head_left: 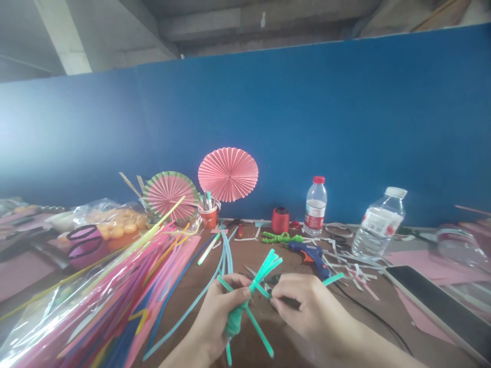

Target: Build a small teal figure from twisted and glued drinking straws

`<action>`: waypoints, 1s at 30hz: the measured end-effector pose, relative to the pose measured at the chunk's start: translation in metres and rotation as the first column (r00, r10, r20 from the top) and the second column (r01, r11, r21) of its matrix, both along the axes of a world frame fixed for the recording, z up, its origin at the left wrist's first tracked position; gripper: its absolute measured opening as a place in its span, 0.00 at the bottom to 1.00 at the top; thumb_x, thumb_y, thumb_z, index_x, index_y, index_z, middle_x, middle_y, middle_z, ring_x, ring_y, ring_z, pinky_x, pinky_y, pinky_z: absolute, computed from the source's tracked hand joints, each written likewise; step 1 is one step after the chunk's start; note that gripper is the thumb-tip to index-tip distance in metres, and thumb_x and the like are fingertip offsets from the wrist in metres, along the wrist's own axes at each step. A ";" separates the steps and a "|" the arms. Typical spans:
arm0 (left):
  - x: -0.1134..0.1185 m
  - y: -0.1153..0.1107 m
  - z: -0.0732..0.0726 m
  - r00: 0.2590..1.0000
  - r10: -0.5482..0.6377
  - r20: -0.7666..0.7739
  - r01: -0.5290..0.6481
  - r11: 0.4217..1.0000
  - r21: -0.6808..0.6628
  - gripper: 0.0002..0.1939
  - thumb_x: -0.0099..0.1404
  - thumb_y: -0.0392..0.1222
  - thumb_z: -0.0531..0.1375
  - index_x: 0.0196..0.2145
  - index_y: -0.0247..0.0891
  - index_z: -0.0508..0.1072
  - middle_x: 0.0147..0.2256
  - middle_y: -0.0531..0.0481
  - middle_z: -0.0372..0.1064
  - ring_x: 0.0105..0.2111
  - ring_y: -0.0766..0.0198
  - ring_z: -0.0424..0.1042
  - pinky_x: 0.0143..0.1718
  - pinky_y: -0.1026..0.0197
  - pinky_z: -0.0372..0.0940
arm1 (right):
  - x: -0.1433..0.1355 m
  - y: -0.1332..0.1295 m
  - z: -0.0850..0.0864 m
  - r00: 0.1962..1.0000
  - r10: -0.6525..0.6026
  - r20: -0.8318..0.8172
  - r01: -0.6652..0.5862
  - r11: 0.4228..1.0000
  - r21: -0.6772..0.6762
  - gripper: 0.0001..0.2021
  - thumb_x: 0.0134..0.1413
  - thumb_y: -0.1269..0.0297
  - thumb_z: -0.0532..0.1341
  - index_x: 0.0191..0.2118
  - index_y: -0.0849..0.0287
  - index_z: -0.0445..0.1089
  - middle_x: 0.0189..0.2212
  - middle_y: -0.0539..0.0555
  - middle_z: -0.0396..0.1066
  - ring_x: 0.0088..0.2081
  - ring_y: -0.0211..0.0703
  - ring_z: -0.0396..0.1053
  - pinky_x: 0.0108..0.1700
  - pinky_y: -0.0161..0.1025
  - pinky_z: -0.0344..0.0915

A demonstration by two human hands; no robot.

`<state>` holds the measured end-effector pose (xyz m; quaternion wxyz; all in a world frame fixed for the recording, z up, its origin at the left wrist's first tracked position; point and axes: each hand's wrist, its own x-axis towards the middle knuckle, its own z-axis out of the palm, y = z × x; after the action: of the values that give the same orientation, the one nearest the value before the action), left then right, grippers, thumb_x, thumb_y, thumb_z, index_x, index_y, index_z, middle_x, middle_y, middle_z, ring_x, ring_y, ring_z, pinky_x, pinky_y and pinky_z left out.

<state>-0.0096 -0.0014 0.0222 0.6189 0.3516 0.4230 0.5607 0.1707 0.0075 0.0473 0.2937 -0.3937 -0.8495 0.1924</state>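
A bundle of mint-green pipe cleaners (267, 270) is tied near its middle, with short ends fanned upward and longer strands hanging below. My left hand (226, 301) is closed around it, thumb pressed just under the binding. My right hand (301, 301) pinches a mint-green strand that leads out from the binding; its tip sticks out past the knuckles on the right. Light blue pipe cleaners (226, 255) lie on the brown table beside my left hand. Behind my right hand rests a blue glue gun (312, 255) with an orange trigger.
Many coloured pipe cleaners in a clear bag (115, 296) fill the left side. Pink paper fans (228, 175) stand by a pen cup (209, 217). Two water bottles (315, 209) are at the back right. A phone (441, 306) lies on pink paper, near white paper scraps (356, 271).
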 end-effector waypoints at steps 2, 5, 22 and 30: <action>0.000 -0.002 0.001 0.999 -0.034 0.038 0.034 0.999 -0.009 0.04 0.45 0.31 0.63 0.22 0.34 0.71 0.19 0.54 0.68 0.20 0.71 0.67 0.24 0.69 0.60 | 0.000 0.006 -0.002 0.996 0.000 -0.091 -0.011 0.992 -0.125 0.09 0.48 0.73 0.54 0.20 0.61 0.67 0.20 0.48 0.62 0.25 0.34 0.60 0.27 0.31 0.53; -0.001 -0.006 0.004 0.986 -0.158 0.054 0.158 0.987 0.009 0.04 0.44 0.30 0.63 0.22 0.34 0.71 0.17 0.54 0.68 0.18 0.70 0.67 0.22 0.69 0.59 | 0.000 0.011 -0.005 0.977 0.002 -0.212 -0.078 0.934 -0.349 0.07 0.47 0.68 0.56 0.23 0.62 0.69 0.20 0.47 0.63 0.24 0.34 0.59 0.26 0.30 0.54; -0.005 -0.007 -0.010 0.608 -0.446 -0.657 0.480 0.865 -0.142 0.07 0.41 0.31 0.61 0.22 0.33 0.76 0.17 0.51 0.70 0.16 0.69 0.62 0.18 0.67 0.53 | 0.006 -0.001 0.012 0.983 0.176 0.042 -0.137 0.876 -0.462 0.07 0.40 0.69 0.58 0.29 0.58 0.71 0.25 0.46 0.69 0.28 0.36 0.65 0.27 0.28 0.55; 0.000 0.001 -0.010 0.793 -0.352 -0.497 0.348 0.932 -0.105 0.04 0.41 0.32 0.62 0.20 0.34 0.70 0.15 0.54 0.67 0.18 0.64 0.68 0.19 0.66 0.57 | -0.004 -0.011 0.013 0.984 0.175 0.018 -0.165 0.956 -0.242 0.12 0.38 0.79 0.54 0.27 0.57 0.70 0.27 0.48 0.69 0.29 0.35 0.64 0.32 0.29 0.57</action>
<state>-0.0101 -0.0006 0.0119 0.5796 0.5563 0.5008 0.3220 0.1665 -0.0038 0.0608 0.2094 -0.3555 -0.8564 0.3104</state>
